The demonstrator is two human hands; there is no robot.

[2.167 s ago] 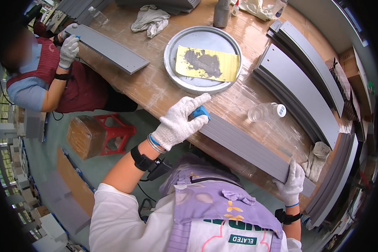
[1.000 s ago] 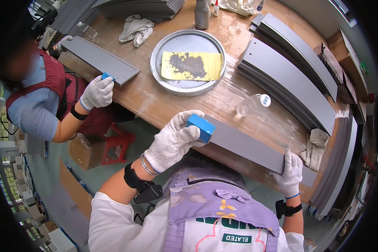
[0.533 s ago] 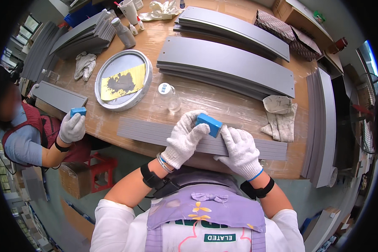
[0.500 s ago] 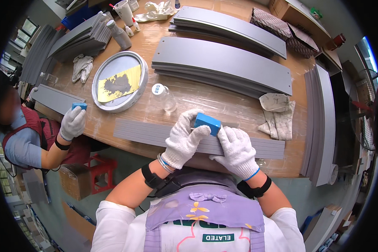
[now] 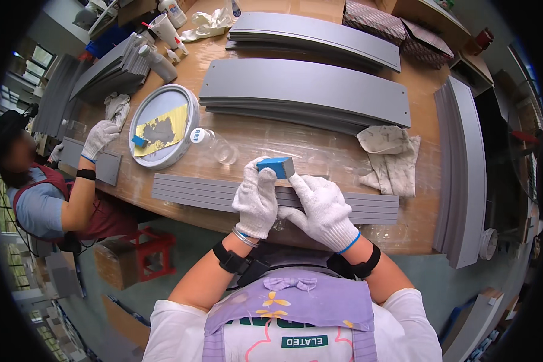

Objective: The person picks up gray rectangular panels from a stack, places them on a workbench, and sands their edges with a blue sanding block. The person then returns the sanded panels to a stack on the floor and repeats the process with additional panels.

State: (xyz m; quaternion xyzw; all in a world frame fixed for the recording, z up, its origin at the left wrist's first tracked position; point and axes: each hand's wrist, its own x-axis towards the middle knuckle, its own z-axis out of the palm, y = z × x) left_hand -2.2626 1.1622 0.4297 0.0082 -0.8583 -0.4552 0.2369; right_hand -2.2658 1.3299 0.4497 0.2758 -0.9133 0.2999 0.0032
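Note:
My left hand (image 5: 255,202), in a white knit glove, grips a small blue block (image 5: 274,167) with a grey end face, held just above the row of grey strips. My right hand (image 5: 320,210), gloved too, has its index finger stretched to the block's grey end. Its thumb is held apart, and its other fingers are partly bent. Beneath both hands lie several narrow grey strips (image 5: 193,192), side by side along the near table edge. A clear bottle (image 5: 220,151) with a white cap stands beyond my left hand.
Stacked grey panels (image 5: 304,90) lie across the table, with more standing panels (image 5: 458,175) at right. A grey round lid (image 5: 190,130) bears a yellow sheet (image 5: 178,117) and another blue block (image 5: 139,141). Used gloves (image 5: 392,157) lie right. A co-worker's gloved hand (image 5: 101,137) is at left.
My hands and the block have shifted slightly left in the picture, and the block's grey end now faces right. The co-worker has let go of a blue block, which now rests on the yellow sheet.

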